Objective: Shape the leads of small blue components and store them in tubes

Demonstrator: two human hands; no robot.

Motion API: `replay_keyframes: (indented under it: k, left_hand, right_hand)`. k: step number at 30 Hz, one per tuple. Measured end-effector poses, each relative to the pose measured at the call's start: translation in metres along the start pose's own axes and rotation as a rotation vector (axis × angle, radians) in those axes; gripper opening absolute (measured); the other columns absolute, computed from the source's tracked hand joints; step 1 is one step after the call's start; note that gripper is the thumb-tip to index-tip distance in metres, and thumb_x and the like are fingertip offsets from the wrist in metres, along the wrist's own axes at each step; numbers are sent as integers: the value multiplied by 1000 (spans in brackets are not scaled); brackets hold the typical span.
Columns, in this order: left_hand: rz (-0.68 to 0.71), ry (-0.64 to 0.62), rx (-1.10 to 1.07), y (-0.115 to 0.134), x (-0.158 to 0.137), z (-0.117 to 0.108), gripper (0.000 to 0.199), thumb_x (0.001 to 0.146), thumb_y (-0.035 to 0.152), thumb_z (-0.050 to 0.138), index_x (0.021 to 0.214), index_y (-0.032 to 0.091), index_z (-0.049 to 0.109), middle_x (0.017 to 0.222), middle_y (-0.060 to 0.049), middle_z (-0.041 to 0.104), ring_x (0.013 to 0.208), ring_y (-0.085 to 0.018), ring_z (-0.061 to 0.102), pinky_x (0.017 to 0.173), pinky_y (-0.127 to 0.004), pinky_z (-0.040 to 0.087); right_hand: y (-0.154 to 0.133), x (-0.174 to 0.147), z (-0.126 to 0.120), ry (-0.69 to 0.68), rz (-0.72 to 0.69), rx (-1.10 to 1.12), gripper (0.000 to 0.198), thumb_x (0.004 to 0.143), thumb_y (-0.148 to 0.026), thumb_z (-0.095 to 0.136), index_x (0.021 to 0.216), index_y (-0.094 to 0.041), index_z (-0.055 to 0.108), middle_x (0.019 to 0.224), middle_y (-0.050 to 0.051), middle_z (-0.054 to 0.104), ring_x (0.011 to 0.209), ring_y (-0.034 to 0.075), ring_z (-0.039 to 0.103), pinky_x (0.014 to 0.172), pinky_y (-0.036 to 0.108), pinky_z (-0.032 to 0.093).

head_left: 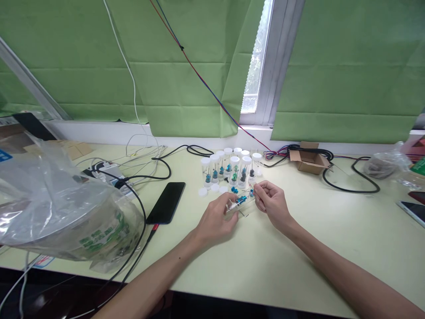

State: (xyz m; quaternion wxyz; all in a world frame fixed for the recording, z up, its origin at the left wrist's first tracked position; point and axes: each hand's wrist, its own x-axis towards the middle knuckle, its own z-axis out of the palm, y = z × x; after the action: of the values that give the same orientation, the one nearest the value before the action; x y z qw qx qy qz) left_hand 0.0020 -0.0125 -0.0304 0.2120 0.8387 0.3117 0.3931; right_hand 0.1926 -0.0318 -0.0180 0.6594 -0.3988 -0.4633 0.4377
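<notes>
My left hand (pixel 219 218) is closed around a clear plastic tube (pixel 234 205), which lies tilted with blue parts (pixel 241 200) inside. At the tube's right end, my right hand (pixel 274 204) pinches a small blue part (pixel 251 192) with thin metal on it; its exact kind is too small to tell. Another loose blue part (pixel 234 189) lies on the table just behind the tube. A short bent metal rod (pixel 244 215) sits below it. Behind my hands stand several upright clear tubes (pixel 206 173) with white caps, holding blue, green and black parts.
Loose white caps (pixel 215 188) lie before the tubes. A black phone (pixel 166 203) with a cable is on the left, beside a large plastic bag (pixel 66 208). An open cardboard box (pixel 308 160) and black cables (pixel 352 190) are at back right. Another phone (pixel 411 212) lies far right.
</notes>
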Motion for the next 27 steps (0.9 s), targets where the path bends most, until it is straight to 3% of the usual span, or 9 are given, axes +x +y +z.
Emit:
replay_keyframes:
  k: [13,27]
  left_hand:
    - [-5,-13,23,0,0,0,32,79,13,57,109,24,52,88,0,62,73,-14,55,63,-27,44]
    - [-69,-21,-2,0,1,1,29,79,16,60,106,23,53,98,-3,66,77,-16,60,64,-28,47]
  right_hand:
    - [3,0,-1,5,-4,-40,32,81,-44,74,70,-18,59,49,-6,47,35,4,34,35,20,21]
    - [6,0,-3,1,19,-52,31,79,-42,76,73,-17,58,46,-8,46,34,4,34,33,18,21]
